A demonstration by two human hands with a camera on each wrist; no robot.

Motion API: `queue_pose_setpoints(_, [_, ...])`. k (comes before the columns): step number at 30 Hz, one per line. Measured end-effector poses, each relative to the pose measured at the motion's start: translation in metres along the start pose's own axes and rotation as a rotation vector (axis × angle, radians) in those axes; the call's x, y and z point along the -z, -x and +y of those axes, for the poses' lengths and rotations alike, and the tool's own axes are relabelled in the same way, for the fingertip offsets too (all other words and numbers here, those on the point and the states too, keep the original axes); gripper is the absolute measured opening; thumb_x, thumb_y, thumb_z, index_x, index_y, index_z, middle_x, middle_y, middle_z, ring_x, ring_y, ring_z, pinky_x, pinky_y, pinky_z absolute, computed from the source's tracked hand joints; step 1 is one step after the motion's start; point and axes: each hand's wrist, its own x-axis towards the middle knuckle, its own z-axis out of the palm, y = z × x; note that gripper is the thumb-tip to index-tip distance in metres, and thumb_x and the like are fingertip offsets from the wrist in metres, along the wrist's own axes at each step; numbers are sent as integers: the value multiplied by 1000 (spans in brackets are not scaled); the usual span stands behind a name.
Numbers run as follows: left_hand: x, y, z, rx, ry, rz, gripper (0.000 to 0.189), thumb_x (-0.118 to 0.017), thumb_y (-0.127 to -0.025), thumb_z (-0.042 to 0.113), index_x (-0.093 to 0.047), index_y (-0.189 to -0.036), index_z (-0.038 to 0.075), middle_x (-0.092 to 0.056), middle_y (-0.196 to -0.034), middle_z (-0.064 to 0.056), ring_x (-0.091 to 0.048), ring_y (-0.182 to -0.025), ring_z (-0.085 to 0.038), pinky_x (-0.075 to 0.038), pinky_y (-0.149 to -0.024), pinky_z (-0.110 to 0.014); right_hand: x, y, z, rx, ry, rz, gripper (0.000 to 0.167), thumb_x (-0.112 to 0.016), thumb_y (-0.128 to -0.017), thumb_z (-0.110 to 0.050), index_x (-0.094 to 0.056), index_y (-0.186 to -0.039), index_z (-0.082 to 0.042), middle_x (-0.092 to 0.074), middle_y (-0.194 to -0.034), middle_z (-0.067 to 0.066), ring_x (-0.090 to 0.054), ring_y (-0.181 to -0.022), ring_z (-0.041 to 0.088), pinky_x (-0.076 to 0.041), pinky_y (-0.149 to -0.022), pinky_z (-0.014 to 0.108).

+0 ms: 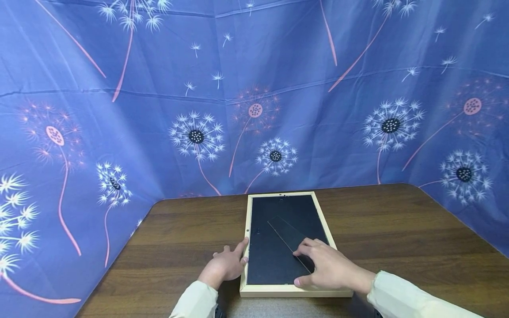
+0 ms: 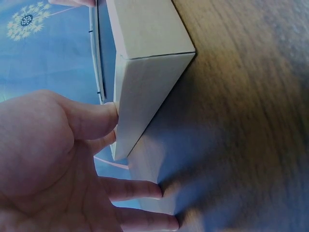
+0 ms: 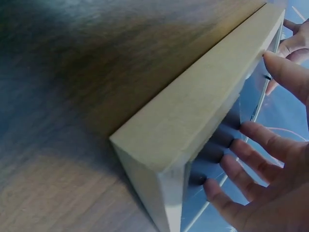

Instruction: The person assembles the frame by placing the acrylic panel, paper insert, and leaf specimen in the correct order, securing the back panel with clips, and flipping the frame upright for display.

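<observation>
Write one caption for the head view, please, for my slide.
Left hand touches a rectangular pale wooden frame, right hand its black panel, on a brown wood-grain table.

A pale wooden picture frame (image 1: 274, 289) is lying back side up on the brown table (image 1: 179, 247), its short end sitting close to the table's far edge and its long sides running toward the table's near side. The rim is showing square, plain, thick edges. A black backing board (image 1: 266, 247) is filling the frame, facing up from the table. On it, a narrow black stand leg (image 1: 288, 232) with a light edge is slanting from the table's far left toward its near right.
</observation>
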Motion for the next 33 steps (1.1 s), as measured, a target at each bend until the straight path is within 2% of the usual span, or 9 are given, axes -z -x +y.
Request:
queue_pose_setpoints(6, [0, 0, 1, 0, 6, 4, 50, -53, -105, 22, -44, -153, 12, -40, -142, -45, -39, -123, -73, -33, -102, -77, 2, -4, -3, -33, -12, -33, 53, -89, -69, -45, -70, -108, -15, -62, -113, -2, -59, -103, 28, -53, -85, 48])
queue_pose_setpoints(16, [-1, 0, 1, -11, -1, 7, 50, -53, -104, 21, -44, -152, 12, -41, -141, -46, -39, -123, -73, -33, -103, -76, 8, -12, -9, -116, -51, -112, 51, -91, -67, -41, -69, -104, -14, -60, -108, -1, -58, -104, 32, -51, -86, 51])
queue_pose_setpoints(33, [1, 0, 2, 6, 9, -17, 51, -52, -106, 23, -42, -154, 14, -38, -144, -44, -37, -126, -73, -33, -102, -77, 15, -24, -21, -187, 64, -148, 48, -94, -61, -37, -69, -95, -15, -57, -93, -4, -64, -95, 30, -53, -78, 50])
